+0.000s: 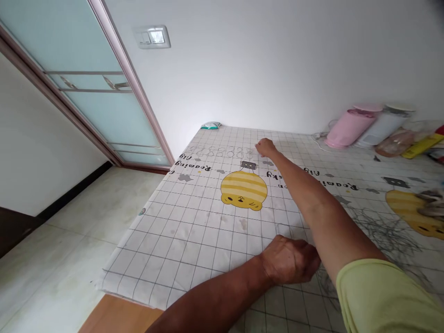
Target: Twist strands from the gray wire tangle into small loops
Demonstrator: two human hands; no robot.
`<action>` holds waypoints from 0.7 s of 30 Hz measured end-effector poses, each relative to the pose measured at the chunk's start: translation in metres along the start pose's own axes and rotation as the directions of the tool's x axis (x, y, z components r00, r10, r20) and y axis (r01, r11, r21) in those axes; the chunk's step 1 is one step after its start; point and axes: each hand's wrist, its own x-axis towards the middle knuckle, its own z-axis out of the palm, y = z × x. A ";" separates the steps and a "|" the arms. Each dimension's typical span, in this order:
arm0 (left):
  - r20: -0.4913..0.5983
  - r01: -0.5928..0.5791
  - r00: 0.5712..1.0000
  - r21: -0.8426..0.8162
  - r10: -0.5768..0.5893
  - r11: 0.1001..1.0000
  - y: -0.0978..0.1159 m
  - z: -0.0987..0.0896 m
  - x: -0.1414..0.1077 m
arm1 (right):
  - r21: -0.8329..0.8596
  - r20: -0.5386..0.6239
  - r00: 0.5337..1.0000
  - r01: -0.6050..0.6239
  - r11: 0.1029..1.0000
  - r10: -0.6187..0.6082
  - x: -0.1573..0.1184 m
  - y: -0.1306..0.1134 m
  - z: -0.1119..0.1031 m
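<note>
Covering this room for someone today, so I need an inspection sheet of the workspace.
Surface: grid-printed cloth with yellow cartoon cats, over a wooden board.
Job's things: the cloth; nothing else seen in hand.
Clutter: pink container, white container, yellow packet at the far right.
Grippers: bare hands; left hand on the near cloth, right hand reaching its far part.
Cables: thin white cord beside the pink container.
Surroundings: frosted sliding door, wall switch plate, tiled floor.

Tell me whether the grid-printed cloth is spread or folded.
Spread: the grid-printed cloth lies flat and open, with the left hand and right hand over it.
</note>
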 end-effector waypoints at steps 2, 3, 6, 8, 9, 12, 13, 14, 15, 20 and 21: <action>-0.107 0.037 0.993 -0.035 -0.041 0.999 -0.003 -0.002 -0.001 | -0.016 -0.018 1.000 0.018 1.000 -0.019 -0.018 0.009 -0.015; -0.155 0.068 0.985 -0.059 -0.076 0.996 -0.006 -0.003 -0.001 | -0.022 -0.027 0.999 0.024 0.999 -0.024 -0.029 0.016 -0.024; -0.262 0.168 0.940 -0.195 -0.217 0.966 -0.017 -0.010 0.001 | -0.026 -0.029 0.999 0.032 0.999 -0.033 -0.075 0.043 -0.054; -0.320 0.261 0.881 -0.285 -0.348 0.922 -0.028 -0.015 0.005 | 0.009 -0.016 0.997 0.071 0.997 -0.071 -0.113 0.063 -0.076; -0.344 0.305 0.845 -0.319 -0.409 0.897 -0.033 -0.016 0.008 | 0.041 -0.007 0.996 0.090 0.995 -0.090 -0.135 0.072 -0.086; -0.348 0.430 0.743 -0.406 -0.571 0.806 -0.045 -0.020 0.015 | 0.113 0.003 0.998 0.057 0.992 -0.058 -0.204 0.094 -0.111; -0.342 0.453 0.719 -0.431 -0.605 0.781 -0.048 -0.021 0.016 | 0.132 0.017 0.998 0.051 0.990 -0.053 -0.227 0.101 -0.116; -0.346 0.467 0.696 -0.447 -0.629 0.763 -0.050 -0.022 0.018 | 0.146 0.035 0.998 0.040 0.988 -0.046 -0.250 0.107 -0.120; -0.350 0.471 0.682 -0.462 -0.642 0.752 -0.051 -0.023 0.019 | 0.146 0.062 0.997 0.034 0.989 -0.044 -0.271 0.113 -0.121; -0.360 0.510 0.555 -0.565 -0.750 0.648 -0.062 -0.032 0.020 | 0.094 0.107 0.989 0.091 0.991 -0.101 -0.351 0.124 -0.106; -0.358 0.513 0.525 -0.590 -0.772 0.623 -0.066 -0.034 0.019 | 0.072 0.105 0.986 0.123 0.990 -0.131 -0.363 0.120 -0.099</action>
